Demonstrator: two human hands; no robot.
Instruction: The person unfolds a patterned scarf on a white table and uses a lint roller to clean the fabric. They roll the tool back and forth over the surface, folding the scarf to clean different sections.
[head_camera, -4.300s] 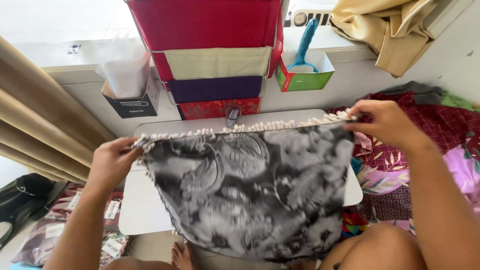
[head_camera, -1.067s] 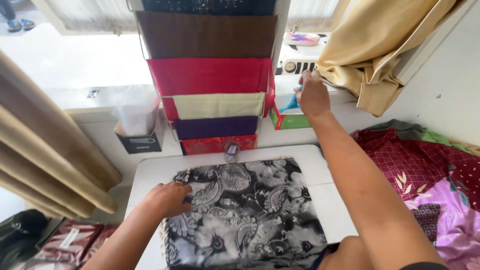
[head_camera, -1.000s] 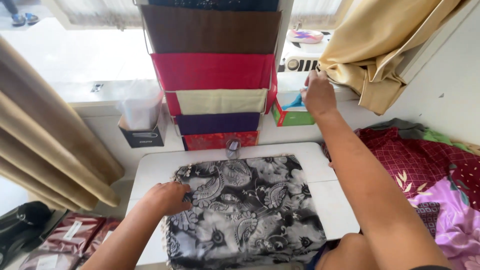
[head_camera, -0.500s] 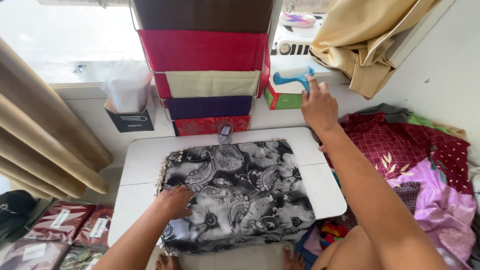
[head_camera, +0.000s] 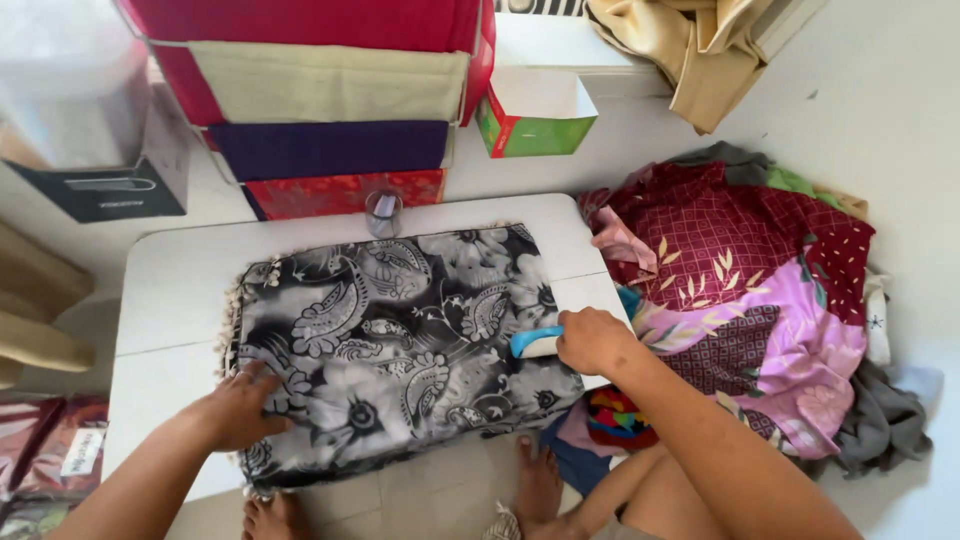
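A black-and-grey patterned cloth (head_camera: 400, 340) with a fringed left edge lies folded flat on a low white table (head_camera: 170, 290). My left hand (head_camera: 235, 410) rests palm down on the cloth's near left corner, fingers spread. My right hand (head_camera: 592, 340) grips a small blue-and-white brush-like tool (head_camera: 535, 343) and holds it against the cloth's right edge.
A stack of folded cloths in red, cream, purple and patterned red (head_camera: 330, 110) stands behind the table. A small glass cup (head_camera: 383, 213) sits at the table's far edge. A green box (head_camera: 535, 115), a heap of coloured fabrics (head_camera: 750, 290) at right, packaged cloths (head_camera: 50, 460) at lower left.
My right hand has come down from the green box on the ledge with the blue tool and now sets it on the cloth's right side. My left hand stays pressed on the cloth.
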